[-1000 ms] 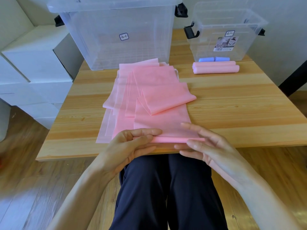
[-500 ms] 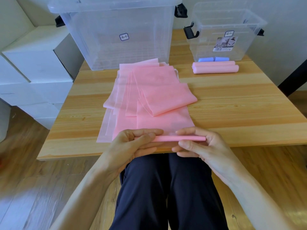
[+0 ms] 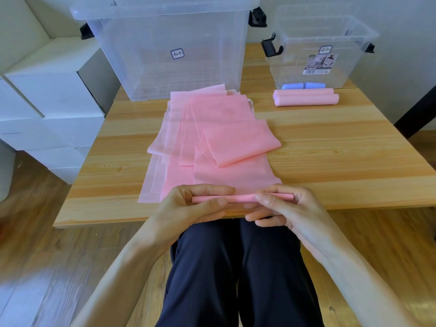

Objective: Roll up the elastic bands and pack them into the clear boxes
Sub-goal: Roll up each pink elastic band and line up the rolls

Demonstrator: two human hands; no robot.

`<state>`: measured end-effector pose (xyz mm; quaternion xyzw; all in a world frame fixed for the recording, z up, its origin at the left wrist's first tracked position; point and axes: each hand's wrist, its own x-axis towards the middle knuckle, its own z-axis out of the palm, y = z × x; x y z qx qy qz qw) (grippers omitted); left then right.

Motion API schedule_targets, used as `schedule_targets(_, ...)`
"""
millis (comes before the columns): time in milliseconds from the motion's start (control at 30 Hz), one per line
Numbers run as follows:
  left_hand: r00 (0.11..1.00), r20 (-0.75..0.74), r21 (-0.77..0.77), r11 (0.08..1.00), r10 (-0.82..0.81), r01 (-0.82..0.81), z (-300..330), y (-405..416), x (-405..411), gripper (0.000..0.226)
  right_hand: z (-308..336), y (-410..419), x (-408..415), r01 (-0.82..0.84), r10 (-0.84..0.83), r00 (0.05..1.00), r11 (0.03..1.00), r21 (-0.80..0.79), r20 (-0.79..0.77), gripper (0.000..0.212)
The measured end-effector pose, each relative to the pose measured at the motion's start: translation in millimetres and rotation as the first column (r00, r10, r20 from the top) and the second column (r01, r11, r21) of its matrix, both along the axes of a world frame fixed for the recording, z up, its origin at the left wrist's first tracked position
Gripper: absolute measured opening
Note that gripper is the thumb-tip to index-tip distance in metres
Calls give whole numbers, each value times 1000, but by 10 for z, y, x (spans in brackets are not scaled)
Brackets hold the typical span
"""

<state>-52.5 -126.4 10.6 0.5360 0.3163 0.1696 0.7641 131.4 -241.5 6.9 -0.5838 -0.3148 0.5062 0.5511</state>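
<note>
As thumbs curl, both hands (image 3: 238,206) pinch the roll (image 3: 240,198).

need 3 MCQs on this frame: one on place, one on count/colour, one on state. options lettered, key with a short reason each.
1. Where do the finished pink rolls lie?
A. inside the big box
B. on the table in front of the small box
C. on the floor

2. How many finished pink rolls lie there?
A. two
B. four
C. none

3. What state is the near end of the top pink band in?
A. flat
B. knotted
C. rolled into a thin tube

Key:
1 B: they rest on the table against the small box.
2 A: two lie side by side.
3 C: the left hand and right hand pinch a thin roll at the table edge.
</note>
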Motion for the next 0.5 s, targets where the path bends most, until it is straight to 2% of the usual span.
schedule_targets(233,992,-108,127,991,62,-48,-10,-25,20,23,-8,13,-33,35,-35,999,999,5,-29,26)
schedule_targets(333,996,-80,107,994,41,-33,-6,-26,16,25,-10,33,-37,62,-62,998,998,-8,-8,23)
schedule_targets(500,994,-54,78,993,96,-92,-23,-27,41,24,-2,48,-59,57,-57,998,998,-6,-14,28)
